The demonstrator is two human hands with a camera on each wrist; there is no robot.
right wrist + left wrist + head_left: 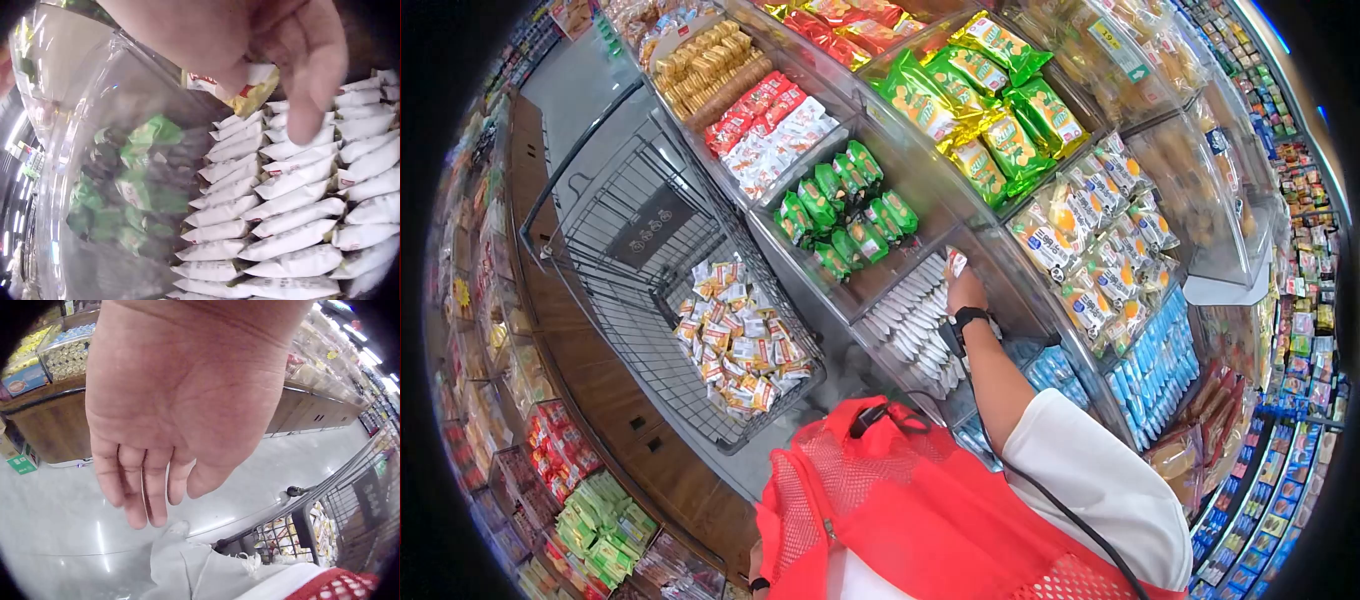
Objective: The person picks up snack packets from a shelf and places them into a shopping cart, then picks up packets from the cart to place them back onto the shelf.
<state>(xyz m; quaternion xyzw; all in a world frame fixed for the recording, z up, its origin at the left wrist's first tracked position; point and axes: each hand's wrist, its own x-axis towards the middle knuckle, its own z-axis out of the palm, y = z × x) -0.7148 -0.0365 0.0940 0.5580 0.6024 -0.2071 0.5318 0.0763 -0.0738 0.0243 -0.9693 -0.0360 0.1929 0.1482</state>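
Note:
My right hand (968, 290) is inside a clear-walled bin, over rows of white snack packets (920, 310). In the right wrist view, the thumb and fingers pinch a small snack packet (253, 90) in a white, yellow and red wrapper, at the far end of the rows. One fingertip (304, 130) overlaps the standing white packets. Away from the bins, my left hand (181, 406) hangs palm toward its camera with loosely straight fingers and holds nothing. The floor lies below it.
A wire shopping cart (585, 215) stands left of the bins, with a heap of snack packets (740, 340) inside. Neighbouring bins hold green packets (865, 240), larger green bags (1010, 140) and blue packets (1155, 370). Clear dividers (156, 62) separate them.

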